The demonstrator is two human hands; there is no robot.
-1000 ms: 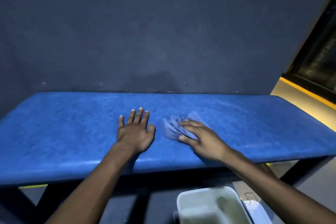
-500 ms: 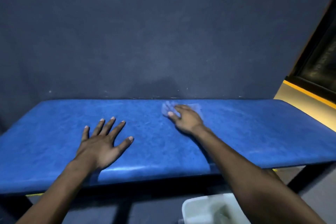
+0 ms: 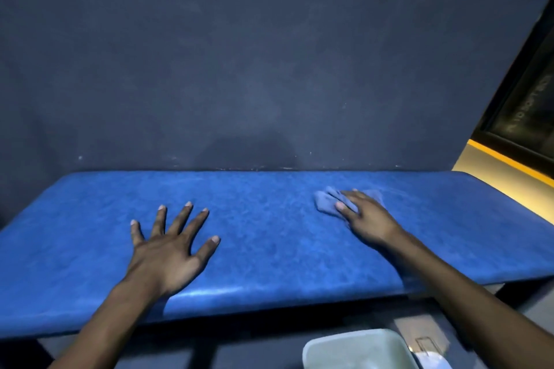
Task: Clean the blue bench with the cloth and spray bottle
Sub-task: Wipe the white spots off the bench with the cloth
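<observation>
The blue padded bench point(image 3: 269, 249) runs across the view against a dark wall. My left hand point(image 3: 172, 246) lies flat on its left half, palm down, fingers spread, holding nothing. My right hand point(image 3: 365, 216) presses a small blue cloth point(image 3: 325, 204) onto the right half of the bench top, fingers laid over it. Most of the cloth is hidden under that hand. No spray bottle is clearly in view.
A white plastic tub point(image 3: 356, 349) stands on the floor below the bench's front edge, at the bottom right. The dark wall point(image 3: 269, 69) rises right behind the bench. A yellow-edged ledge point(image 3: 509, 165) and a dark window frame sit at the far right.
My right hand slid the cloth from the front middle to the back edge, then rightward and a little forward. My left hand shifted left and spread its fingers wider.
</observation>
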